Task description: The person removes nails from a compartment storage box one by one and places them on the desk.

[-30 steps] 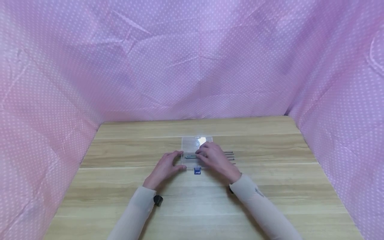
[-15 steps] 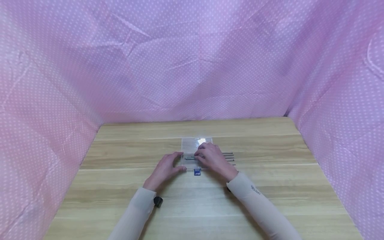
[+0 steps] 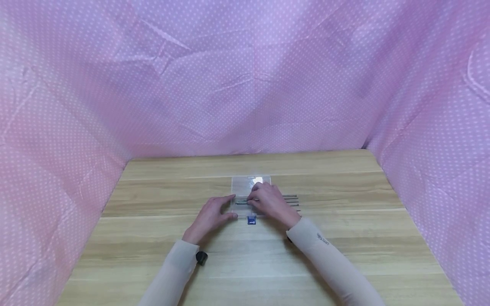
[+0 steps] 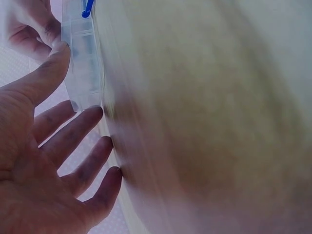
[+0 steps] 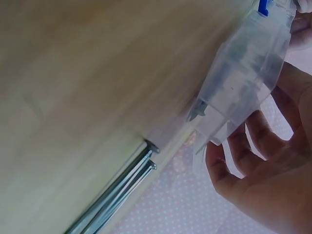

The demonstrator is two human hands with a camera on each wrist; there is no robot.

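Observation:
In the head view a clear plastic box [image 3: 241, 210] with a blue latch [image 3: 251, 220] lies on the table, its transparent lid [image 3: 241, 185] folded back. My left hand [image 3: 211, 213] holds the box's left end, thumb at the front corner and a finger at the rear one; its other fingers are spread in the left wrist view. Metal nails [image 3: 241, 203] lie inside. Over them, my right hand [image 3: 269, 203] has thumb and index finger together, pinching a nail mostly hidden by the hand. Several more long nails [image 5: 114, 195] lie on the table right of the box.
The wooden table [image 3: 245, 263] is backed and flanked by a pink dotted cloth [image 3: 245, 85]. A black wrist camera [image 3: 201, 257] sits at the left cuff. Light glares off the box lid.
My right hand has shifted slightly left over the box, its sleeve following. The left hand stays at the box's left end, and the nails on the table keep their places.

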